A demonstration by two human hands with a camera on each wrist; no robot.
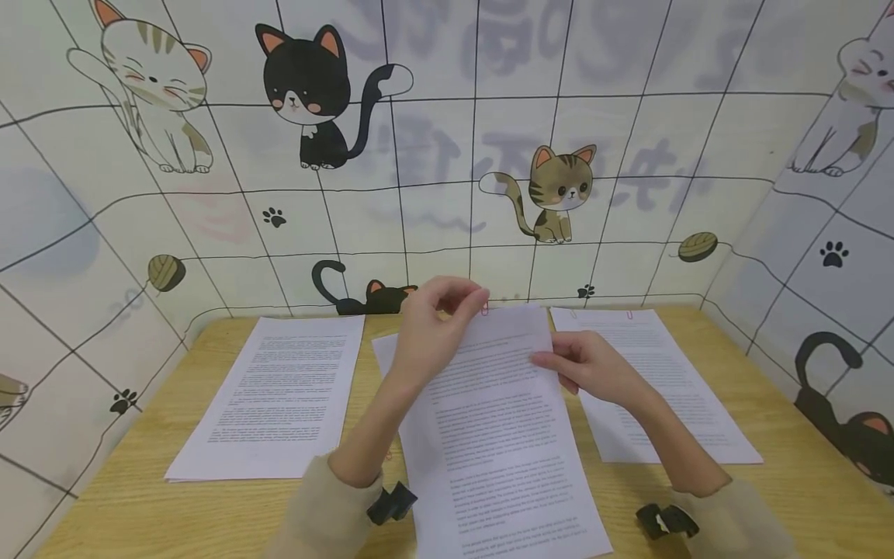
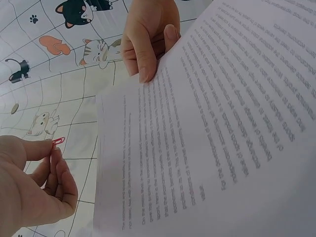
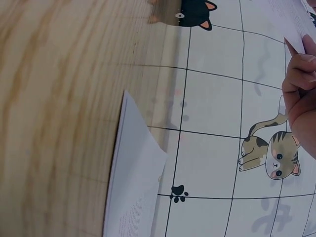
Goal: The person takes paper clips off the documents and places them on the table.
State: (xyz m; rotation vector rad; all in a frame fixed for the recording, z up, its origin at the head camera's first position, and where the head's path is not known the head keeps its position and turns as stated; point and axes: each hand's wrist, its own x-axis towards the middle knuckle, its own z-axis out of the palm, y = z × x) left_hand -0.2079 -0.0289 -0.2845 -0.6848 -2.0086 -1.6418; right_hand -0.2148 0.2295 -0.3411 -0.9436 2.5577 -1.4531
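Observation:
My left hand (image 1: pixel 429 341) pinches a small red paper clip (image 2: pixel 59 140) between thumb and fingertips, just off the top edge of a printed stack of paper (image 1: pixel 503 435). The thumb and fingers of my right hand (image 1: pixel 594 366) grip that stack by its right edge, near the upper corner, and hold it tilted up. In the right wrist view, the same right hand (image 3: pixel 302 94) shows at the right border with the paper's corner. Another white sheet (image 1: pixel 384 351) peeks out behind the held stack at its left.
A printed stack (image 1: pixel 279 388) lies on the wooden table (image 1: pixel 140 512) at the left. At the right lies another stack (image 1: pixel 663 396), with a red clip (image 1: pixel 629 315) on its top edge. A cloth with cat drawings (image 1: pixel 433 217) stands behind and along the sides.

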